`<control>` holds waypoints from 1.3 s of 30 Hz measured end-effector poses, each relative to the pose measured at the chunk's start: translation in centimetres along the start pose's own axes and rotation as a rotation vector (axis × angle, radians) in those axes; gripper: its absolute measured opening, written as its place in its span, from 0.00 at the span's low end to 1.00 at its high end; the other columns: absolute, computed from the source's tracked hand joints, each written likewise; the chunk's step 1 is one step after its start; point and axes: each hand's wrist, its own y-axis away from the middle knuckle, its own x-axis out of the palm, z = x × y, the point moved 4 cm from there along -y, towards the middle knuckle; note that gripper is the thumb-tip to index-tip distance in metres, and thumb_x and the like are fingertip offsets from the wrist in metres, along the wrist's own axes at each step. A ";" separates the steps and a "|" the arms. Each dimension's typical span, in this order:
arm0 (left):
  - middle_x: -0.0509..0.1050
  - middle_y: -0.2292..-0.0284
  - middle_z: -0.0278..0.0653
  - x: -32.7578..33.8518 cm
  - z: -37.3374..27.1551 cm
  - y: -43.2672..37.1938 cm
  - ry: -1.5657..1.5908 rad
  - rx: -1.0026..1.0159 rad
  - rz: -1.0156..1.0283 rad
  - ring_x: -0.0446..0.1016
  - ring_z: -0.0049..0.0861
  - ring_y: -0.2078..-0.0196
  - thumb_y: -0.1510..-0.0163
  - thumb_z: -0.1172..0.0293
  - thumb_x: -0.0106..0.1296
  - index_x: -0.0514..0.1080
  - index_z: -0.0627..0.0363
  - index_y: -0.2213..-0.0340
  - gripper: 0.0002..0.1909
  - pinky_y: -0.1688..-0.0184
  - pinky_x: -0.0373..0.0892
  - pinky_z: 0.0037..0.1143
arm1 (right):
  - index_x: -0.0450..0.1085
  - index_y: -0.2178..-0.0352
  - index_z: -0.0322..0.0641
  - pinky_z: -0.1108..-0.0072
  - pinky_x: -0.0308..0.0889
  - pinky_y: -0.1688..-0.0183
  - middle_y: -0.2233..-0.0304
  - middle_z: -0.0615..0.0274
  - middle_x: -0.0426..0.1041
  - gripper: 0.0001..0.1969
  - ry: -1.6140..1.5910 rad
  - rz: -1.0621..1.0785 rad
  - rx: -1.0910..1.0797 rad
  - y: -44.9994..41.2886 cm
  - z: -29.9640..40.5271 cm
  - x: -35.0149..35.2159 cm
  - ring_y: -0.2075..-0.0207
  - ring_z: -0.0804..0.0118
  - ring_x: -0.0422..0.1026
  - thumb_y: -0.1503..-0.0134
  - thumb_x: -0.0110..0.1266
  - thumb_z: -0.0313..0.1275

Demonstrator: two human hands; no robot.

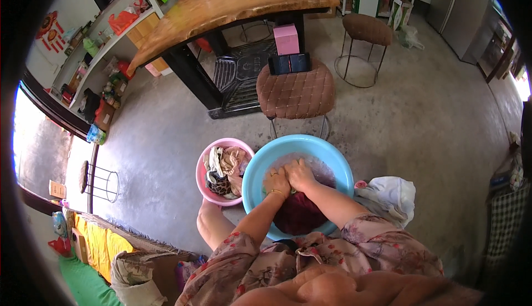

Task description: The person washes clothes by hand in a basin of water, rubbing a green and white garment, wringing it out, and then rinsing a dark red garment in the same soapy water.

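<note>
A light-blue plastic basin [345, 160] with foamy water [318, 169] stands on the floor before me. My left hand [276, 183] wears a ring and a gold-coloured bracelet. It is in the basin, side by side with my right hand [299, 175]. Both have their fingers curled down on a wet cloth; bits of green fabric [293, 191] show around them, the rest hidden beneath. Dark red cloth [301, 212] lies in the water below my wrists. Touching the basin on the left is a pink basin [200, 183] holding several garments [232, 160], one leopard-patterned.
White fabric [392, 196] lies on the floor to the right of the blue basin. Ahead, a brown padded stool [297, 94] carries a phone-like device [289, 64]. Beyond stands a wooden slab table [249, 2]; another stool [365, 29] is farther right. A cardboard box [168, 268] sits behind left.
</note>
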 end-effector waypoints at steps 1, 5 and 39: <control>0.63 0.54 0.48 -0.4 -0.4 -0.4 0.005 -0.021 0.079 0.61 0.42 0.51 0.51 0.62 0.39 0.63 0.53 0.56 0.20 0.52 0.58 0.38 | 0.66 0.63 0.44 0.66 0.59 0.57 0.58 0.55 0.64 0.14 0.072 -0.054 -0.040 -0.6 -0.5 0.6 0.58 0.50 0.60 0.53 0.42 0.29; 0.68 0.60 0.52 0.1 0.6 -1.3 -0.023 0.042 0.091 0.68 0.43 0.58 0.51 0.63 0.39 0.67 0.57 0.60 0.18 0.56 0.63 0.34 | 0.68 0.64 0.40 0.69 0.59 0.55 0.60 0.55 0.66 0.14 -0.043 -0.101 0.072 -1.5 -1.0 1.3 0.57 0.52 0.62 0.53 0.41 0.30; 0.68 0.60 0.53 -0.3 0.1 -1.3 0.179 0.138 -0.022 0.65 0.45 0.56 0.52 0.61 0.41 0.66 0.57 0.62 0.18 0.54 0.61 0.35 | 0.66 0.62 0.42 0.68 0.60 0.55 0.59 0.54 0.64 0.14 -0.027 -0.050 0.072 -2.3 -2.1 1.9 0.57 0.52 0.61 0.52 0.43 0.32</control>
